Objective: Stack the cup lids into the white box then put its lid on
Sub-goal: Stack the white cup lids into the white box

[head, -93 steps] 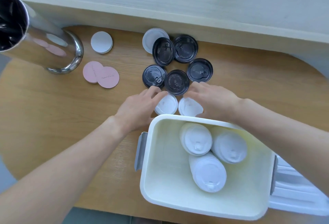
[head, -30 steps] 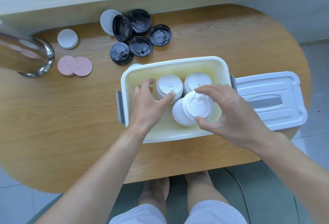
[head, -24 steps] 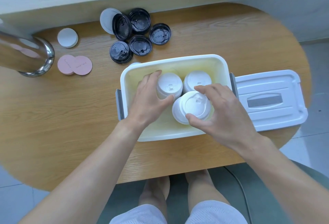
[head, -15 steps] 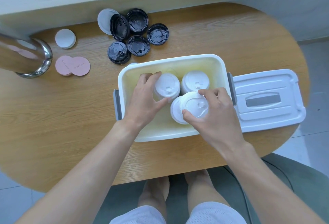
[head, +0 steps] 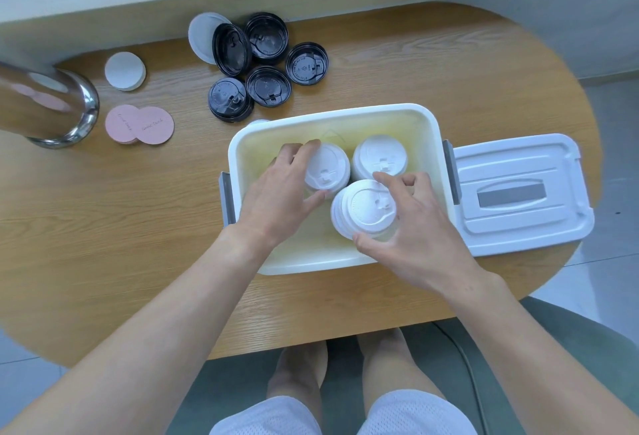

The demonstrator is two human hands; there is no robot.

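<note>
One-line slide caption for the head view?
Both hands, left and right, seat white cup lid stacks in the white box; black lids wait outside.

3 white lid stacks (head: 378, 158) upright in open white box (head: 332, 116); box lid (head: 518, 192) flat just beside, right.

Three seconds back my hands are out on the table (head: 103, 227), reaching for two loose white lids just beyond the white box (head: 345, 113); now both are inside it. My left hand (head: 280, 199) curls round the near-left stack of white lids (head: 326, 168), thumb on its near side, fingers over the far edge. My right hand (head: 415, 227) pinches the front stack (head: 366, 210), whose top lid now sits lower and more nearly in line than a second ago. The box holds taller stacks than before. My view pulls back, so the box lid (head: 518, 192) shows whole.
</note>
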